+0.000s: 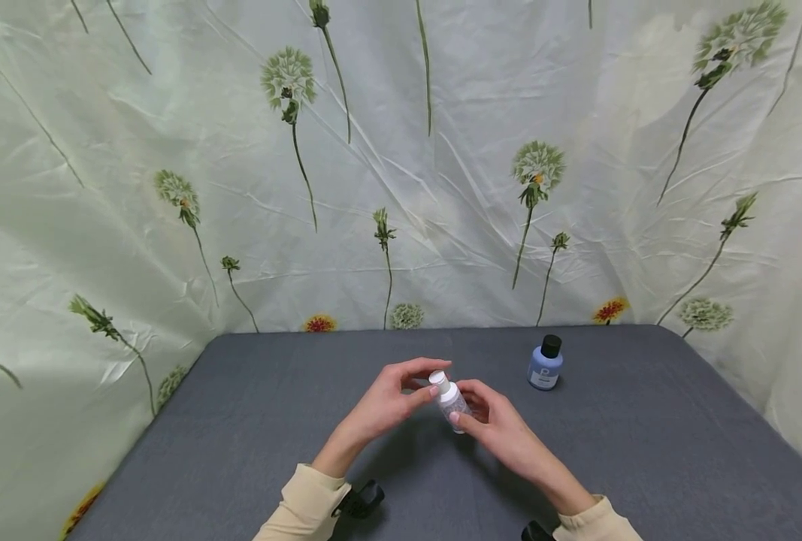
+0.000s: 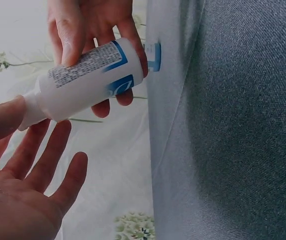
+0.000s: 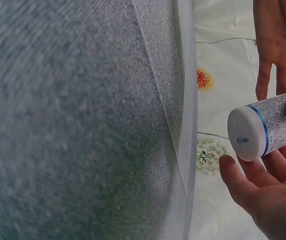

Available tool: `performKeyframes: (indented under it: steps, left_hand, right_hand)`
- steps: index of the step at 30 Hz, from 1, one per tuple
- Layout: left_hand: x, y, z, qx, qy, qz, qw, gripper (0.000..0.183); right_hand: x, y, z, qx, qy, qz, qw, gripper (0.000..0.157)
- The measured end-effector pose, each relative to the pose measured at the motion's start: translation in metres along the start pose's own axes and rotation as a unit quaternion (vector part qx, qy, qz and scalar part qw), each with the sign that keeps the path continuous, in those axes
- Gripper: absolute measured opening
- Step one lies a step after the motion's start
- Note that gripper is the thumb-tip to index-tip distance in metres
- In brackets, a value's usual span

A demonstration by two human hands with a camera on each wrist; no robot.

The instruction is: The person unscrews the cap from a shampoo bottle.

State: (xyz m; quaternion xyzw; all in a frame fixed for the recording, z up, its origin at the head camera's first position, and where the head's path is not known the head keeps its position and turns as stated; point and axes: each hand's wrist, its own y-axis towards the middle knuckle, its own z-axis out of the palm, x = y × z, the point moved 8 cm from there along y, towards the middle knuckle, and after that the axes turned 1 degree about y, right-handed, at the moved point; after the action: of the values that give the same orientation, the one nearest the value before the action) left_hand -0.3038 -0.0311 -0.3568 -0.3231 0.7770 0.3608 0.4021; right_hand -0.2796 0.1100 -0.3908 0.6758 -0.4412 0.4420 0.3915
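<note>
A small white bottle (image 1: pixel 451 402) is held up over the table, tilted, between both hands. My left hand (image 1: pixel 394 398) pinches its white cap (image 2: pixel 33 110) between thumb and index finger, while the other fingers spread out below. The body of the bottle is gripped by my right hand (image 1: pixel 502 432), thumb on one side and fingers on the other. Dense small print and a blue label patch (image 2: pixel 119 86) show on its side in the left wrist view. Its round white base (image 3: pixel 245 134) faces the camera in the right wrist view.
A blue bottle (image 1: pixel 545 370) with a black cap stands upright on the dark grey table (image 1: pixel 252 436), to the right and farther back. Behind the table's far edge hangs a pale curtain (image 1: pixel 455 188) with a dandelion print.
</note>
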Motion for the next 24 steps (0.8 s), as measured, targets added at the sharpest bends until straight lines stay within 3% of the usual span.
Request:
performKeyframes:
  steps: [8, 18, 24]
  left_hand:
    - [-0.0036, -0.0011, 0.0025, 0.021, -0.064, 0.015, 0.9976, 0.036]
    - [-0.0032, 0.0011, -0.0014, -0.012, -0.057, 0.0, 0.9983, 0.03]
    - [-0.0037, 0.0013, -0.0041, -0.037, -0.081, -0.029, 0.9956, 0.03]
  right_hand:
    - [0.0027, -0.001, 0.0013, -0.004, 0.019, 0.007, 1.0, 0.043]
    - [0.0073, -0.0036, 0.0004, -0.005, 0.016, -0.019, 1.0, 0.05]
    - [0.0082, -0.0046, -0.0022, -0.041, 0.009, -0.01, 0.999, 0.05]
